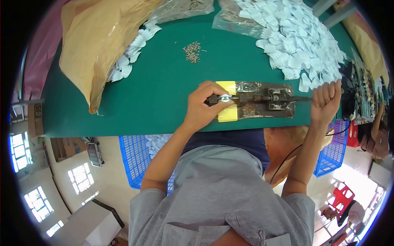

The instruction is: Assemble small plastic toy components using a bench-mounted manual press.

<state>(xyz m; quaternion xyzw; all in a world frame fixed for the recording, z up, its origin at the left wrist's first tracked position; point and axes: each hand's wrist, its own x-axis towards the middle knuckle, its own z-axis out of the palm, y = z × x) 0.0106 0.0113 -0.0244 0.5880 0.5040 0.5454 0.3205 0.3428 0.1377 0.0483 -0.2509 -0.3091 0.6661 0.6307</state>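
Observation:
On the green table a hand-operated toggle press (pixel 276 98) lies lengthwise, fixed on a dark base plate with yellow tape (pixel 227 116) at its left end. My left hand (pixel 204 103) is closed around that left end. Between its thumb and index finger sits a small white plastic piece (pixel 224 98), lined up with the press rod; the fingers partly hide it. My right hand (pixel 325 101) is wrapped round the end of the press's lever (pixel 301 99), which points right. Beyond the press is a small pile of metal pins or screws (pixel 192 52), too small to tell which.
White scalloped plastic pieces (pixel 297 37) are heaped at the far right, and more (pixel 125 61) spill from a brown paper sack (pixel 98 37) at the far left. Clear bags (pixel 182 10) lie along the back. Blue crates (pixel 133 164) stand below the table's near edge. Other people sit at right.

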